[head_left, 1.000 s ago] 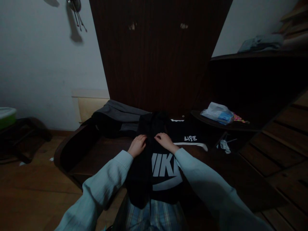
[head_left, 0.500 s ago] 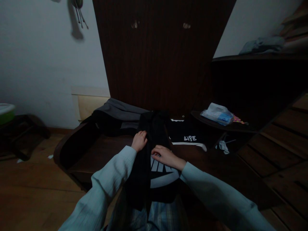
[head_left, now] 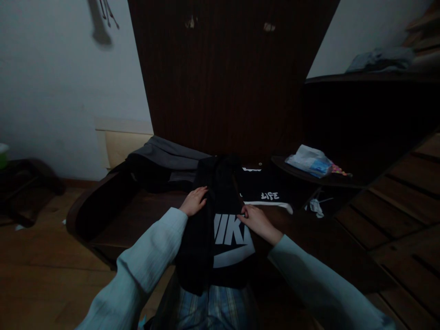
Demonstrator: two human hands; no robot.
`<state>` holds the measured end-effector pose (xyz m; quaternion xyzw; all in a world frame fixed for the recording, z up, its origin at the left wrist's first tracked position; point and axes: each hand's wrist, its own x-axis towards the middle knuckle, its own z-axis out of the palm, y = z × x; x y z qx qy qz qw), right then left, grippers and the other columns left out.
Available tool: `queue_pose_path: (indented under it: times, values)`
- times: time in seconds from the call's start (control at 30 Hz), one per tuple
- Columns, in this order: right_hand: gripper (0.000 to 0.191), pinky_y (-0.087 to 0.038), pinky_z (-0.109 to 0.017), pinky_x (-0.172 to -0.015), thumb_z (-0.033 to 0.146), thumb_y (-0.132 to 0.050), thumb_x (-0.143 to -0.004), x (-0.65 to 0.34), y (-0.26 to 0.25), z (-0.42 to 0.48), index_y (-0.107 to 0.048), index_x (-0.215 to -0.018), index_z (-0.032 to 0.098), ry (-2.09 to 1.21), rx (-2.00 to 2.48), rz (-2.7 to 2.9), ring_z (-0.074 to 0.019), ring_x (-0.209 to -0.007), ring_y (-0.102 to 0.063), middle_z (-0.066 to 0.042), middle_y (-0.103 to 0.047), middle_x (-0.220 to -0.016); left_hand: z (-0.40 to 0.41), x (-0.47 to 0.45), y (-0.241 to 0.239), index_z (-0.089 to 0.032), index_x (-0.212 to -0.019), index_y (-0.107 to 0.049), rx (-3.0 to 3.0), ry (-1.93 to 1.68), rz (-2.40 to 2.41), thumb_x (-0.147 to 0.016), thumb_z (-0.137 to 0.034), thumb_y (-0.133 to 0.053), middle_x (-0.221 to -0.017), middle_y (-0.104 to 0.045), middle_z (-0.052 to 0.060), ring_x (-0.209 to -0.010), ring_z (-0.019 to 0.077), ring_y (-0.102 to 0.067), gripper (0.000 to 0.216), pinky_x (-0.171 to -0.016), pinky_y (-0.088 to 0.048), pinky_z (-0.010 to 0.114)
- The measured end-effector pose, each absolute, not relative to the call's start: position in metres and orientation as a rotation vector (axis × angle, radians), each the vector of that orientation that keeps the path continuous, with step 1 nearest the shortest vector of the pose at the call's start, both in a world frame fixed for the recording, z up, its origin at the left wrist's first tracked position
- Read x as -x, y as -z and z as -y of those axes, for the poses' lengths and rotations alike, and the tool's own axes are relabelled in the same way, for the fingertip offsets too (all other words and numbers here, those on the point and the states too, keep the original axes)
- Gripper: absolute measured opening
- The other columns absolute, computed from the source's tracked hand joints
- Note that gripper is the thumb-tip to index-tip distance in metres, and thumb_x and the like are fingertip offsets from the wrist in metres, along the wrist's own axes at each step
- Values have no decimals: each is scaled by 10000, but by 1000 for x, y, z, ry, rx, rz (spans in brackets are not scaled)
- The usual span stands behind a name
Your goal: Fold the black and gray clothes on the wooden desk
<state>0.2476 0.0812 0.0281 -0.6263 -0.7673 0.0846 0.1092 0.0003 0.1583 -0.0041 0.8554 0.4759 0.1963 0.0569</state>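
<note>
A black top (head_left: 223,272) with large white lettering and a white swoosh lies lengthwise in front of me, its near end over my lap. A dark strip of its cloth lies along the left and covers the start of the lettering. My left hand (head_left: 194,200) rests on that strip with its fingers stretched out flat. At the right edge of the top, beside the last letter, my right hand (head_left: 257,222) has its fingers curled and pinched on the cloth. Folds at the far end of the top are too dark to make out.
Grey and black clothing (head_left: 165,153) lies behind to the left, over the bench's curved arm (head_left: 80,208). A black garment with white print (head_left: 259,188) lies behind right. A plastic packet (head_left: 307,160) sits on a small shelf. A tall dark wooden panel (head_left: 227,82) stands behind.
My right hand has moved right to the edge of the top, uncovering more of the lettering. My left hand has shifted slightly left and stays on the cloth.
</note>
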Motion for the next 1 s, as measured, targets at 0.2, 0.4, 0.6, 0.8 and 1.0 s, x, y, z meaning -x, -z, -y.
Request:
queue_pose_path:
  times: [0.2,0.4,0.6,0.8,1.0]
  values:
    - [163,-364,-223,-616,167,-432,-764,-235,-38,-91,-588,-790,128,-208,1983,2395,-163,-734,-590,-99,-634,-814,-155,-2,0,-117,-1212,-428,-2591,-554,-1472,-810,-239,-384,-1329,-404,98,-1233,206,-330,422,-1014,-290,367]
    - [202,-370,-210,-621,110,-401,-770,-235,-46,-92,-601,-797,95,-235,1943,2477,-159,-732,-596,-118,-642,-817,-157,-1,2,-135,-1203,-438,-2598,-580,-1468,-808,-236,-398,-1324,-413,90,-1234,196,-333,410,-1013,-293,354]
    - [197,-367,-219,-606,114,-419,-761,-242,-47,-95,-614,-782,101,-177,1957,2515,-176,-734,-606,-117,-650,-807,-157,-1,3,-126,-1213,-429,-2584,-576,-1470,-806,-226,-408,-1328,-408,93,-1236,190,-329,420,-1018,-281,341]
    - [225,-378,-215,-659,168,-394,-805,-244,-49,-107,-612,-850,131,-160,1954,2423,-164,-805,-602,-88,-649,-850,-155,-1,1,-130,-1209,-433,-2570,-578,-1468,-806,-224,-408,-1323,-413,95,-1239,189,-325,415,-1021,-270,342]
    - [188,-388,-219,-706,153,-441,-789,-239,-38,-117,-611,-863,122,-62,1953,2425,-169,-839,-597,-94,-639,-898,-155,-2,1,-131,-1206,-434,-2587,-588,-1457,-798,-213,-416,-1316,-423,93,-1232,184,-336,417,-1016,-279,336]
